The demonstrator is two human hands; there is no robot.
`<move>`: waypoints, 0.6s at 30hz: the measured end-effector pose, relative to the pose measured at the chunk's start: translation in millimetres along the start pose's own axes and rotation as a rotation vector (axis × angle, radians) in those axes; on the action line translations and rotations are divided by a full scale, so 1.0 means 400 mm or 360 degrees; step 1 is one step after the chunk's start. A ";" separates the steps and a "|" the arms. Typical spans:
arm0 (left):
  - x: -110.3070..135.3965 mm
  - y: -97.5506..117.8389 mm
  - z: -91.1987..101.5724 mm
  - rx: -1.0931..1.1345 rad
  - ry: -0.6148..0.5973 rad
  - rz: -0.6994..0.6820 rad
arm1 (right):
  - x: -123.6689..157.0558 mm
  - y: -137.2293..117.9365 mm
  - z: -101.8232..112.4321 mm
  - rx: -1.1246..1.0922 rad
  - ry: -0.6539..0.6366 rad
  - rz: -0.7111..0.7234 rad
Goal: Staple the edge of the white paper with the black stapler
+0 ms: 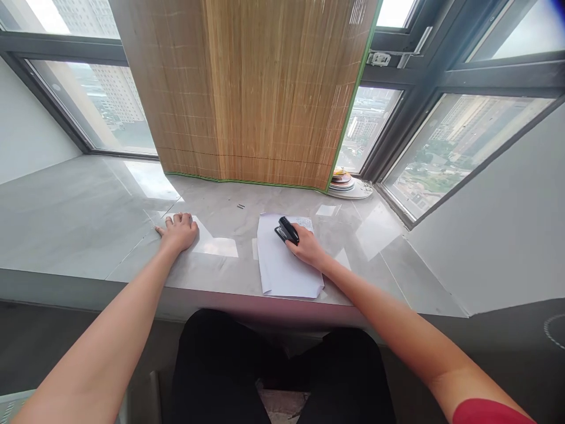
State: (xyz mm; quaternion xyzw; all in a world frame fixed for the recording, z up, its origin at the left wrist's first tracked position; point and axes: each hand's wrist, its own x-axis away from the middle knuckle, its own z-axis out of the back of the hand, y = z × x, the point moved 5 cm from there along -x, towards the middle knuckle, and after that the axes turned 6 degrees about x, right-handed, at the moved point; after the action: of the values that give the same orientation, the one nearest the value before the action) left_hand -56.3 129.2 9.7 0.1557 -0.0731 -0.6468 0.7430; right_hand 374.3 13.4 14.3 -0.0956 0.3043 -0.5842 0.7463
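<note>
A stack of white paper sheets (282,265) lies on the grey marble windowsill (88,218), its near edge close to the sill's front. My right hand (309,247) rests on the paper's far right corner with its fingers wrapped round a black stapler (286,230). Off to the left, my left hand (179,231) lies on the bare sill, fingers loosely curled and slightly apart, holding nothing. A few small dark staples (241,206) sit on the sill beyond the paper.
A bamboo blind (260,88) hangs down to the sill behind the paper. A stack of plates (348,184) stands at the back right corner by the window. White walls close in on both sides. My dark-trousered legs are below the sill's edge.
</note>
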 end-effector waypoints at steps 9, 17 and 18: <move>-0.001 -0.001 0.004 0.0024 0.0025 0.0001 | 0.011 0.006 0.032 -0.0209 0.0303 0.0108; -0.007 -0.007 0.003 0.0045 0.0066 -0.0012 | -0.011 0.039 0.018 -0.0193 0.0033 0.0332; -0.008 -0.009 0.001 0.0051 0.0064 -0.0008 | -0.015 0.045 0.012 -0.0187 0.0009 0.0352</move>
State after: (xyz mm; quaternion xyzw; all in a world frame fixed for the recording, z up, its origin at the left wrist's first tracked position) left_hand -60.4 132.0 9.1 0.1806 -0.0682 -0.6441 0.7402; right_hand 390.9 23.2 11.3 -0.1035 0.3488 -0.4798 0.7984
